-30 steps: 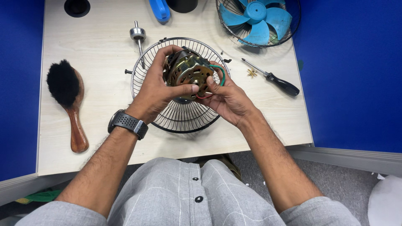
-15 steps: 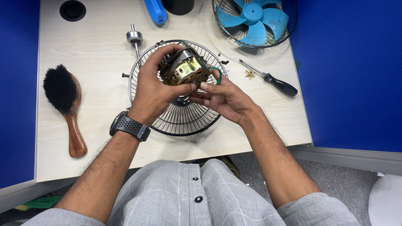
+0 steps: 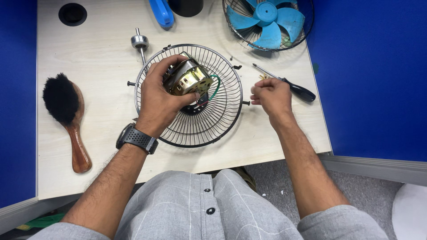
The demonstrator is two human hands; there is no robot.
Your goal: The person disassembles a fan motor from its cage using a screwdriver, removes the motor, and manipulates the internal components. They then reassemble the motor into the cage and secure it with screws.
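left hand (image 3: pixel 162 100) gripping fan motor (image 3: pixel 187 79), over wire guard (image 3: pixel 213 129)

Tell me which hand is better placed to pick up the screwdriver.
Right, most likely. The right hand lies beside the black-handled screwdriver with nothing visibly in it, while the left hand is busy holding the fan motor over the wire fan guard.

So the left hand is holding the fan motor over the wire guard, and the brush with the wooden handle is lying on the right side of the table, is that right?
Not quite. The brush lies on the left side of the table, as the head view shows. The rest holds: the left hand grips the fan motor over the wire guard.
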